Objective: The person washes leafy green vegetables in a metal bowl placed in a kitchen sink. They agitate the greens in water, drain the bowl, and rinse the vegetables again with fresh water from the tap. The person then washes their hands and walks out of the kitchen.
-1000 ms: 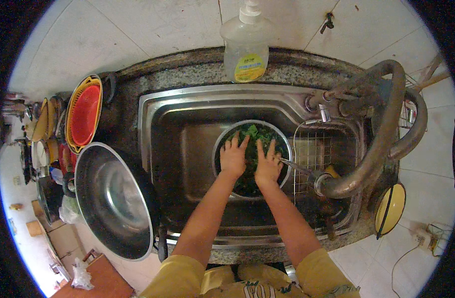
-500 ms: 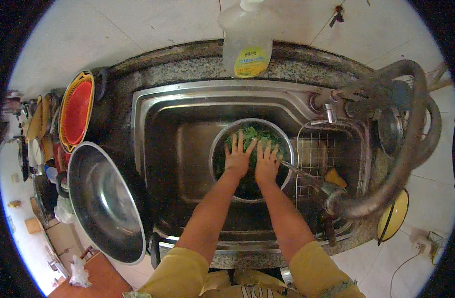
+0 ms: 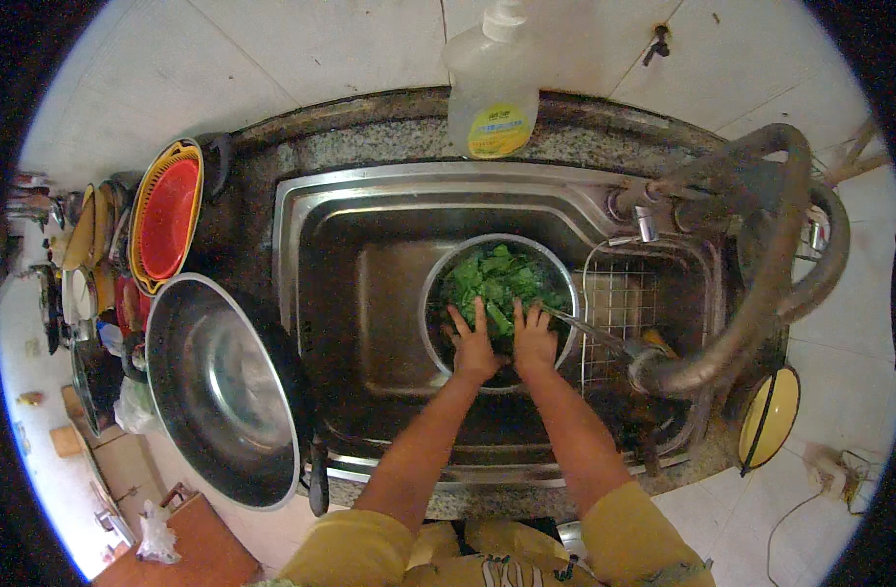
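A round metal bowl (image 3: 429,298) stands in the right half of a steel sink (image 3: 389,264). Wet green leaves (image 3: 497,271) fill it, bright on the far side. My left hand (image 3: 474,344) reaches over the near part of the bowl, fingers spread and pressed on the leaves. Beside it my right hand (image 3: 534,342) lies on the greens too, its fingers stretched out and slightly apart. Neither hand grips anything that I can see. The tip of a thin spout (image 3: 590,330) comes over the bowl's right rim, close to my right fingers.
A large wok (image 3: 223,386) leans at the left of the sink, below red and yellow baskets (image 3: 167,220). Right of the bowl are a wire rack (image 3: 619,303), a sponge (image 3: 657,340) and a thick curved hose (image 3: 751,333). A plastic jug (image 3: 492,83) stands behind the sink.
Both hands have drawn back toward me, from the middle of the bowl to its near side. More of the leaves show beyond my fingertips. The whole view has shifted slightly.
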{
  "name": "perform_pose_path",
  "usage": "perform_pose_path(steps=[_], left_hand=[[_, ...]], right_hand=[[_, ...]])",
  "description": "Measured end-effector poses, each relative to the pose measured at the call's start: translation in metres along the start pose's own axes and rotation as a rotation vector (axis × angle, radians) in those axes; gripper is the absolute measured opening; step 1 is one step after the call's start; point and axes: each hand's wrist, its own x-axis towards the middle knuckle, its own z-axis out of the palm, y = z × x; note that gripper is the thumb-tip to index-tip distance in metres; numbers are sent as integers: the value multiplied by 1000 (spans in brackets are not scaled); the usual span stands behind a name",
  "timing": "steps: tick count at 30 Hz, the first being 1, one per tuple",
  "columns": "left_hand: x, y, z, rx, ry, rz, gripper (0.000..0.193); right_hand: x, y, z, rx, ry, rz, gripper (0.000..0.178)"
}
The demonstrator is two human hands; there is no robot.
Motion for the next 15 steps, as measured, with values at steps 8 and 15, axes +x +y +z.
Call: perform_pose_path(steps=[8,15], left_hand=[[34,-8,62,310,258,-36,93],[14,11,-23,159,-17,-39,87]], right_hand=[[27,-21,40,-280,357,68,37],[11,-5,6,94,112,20,82]])
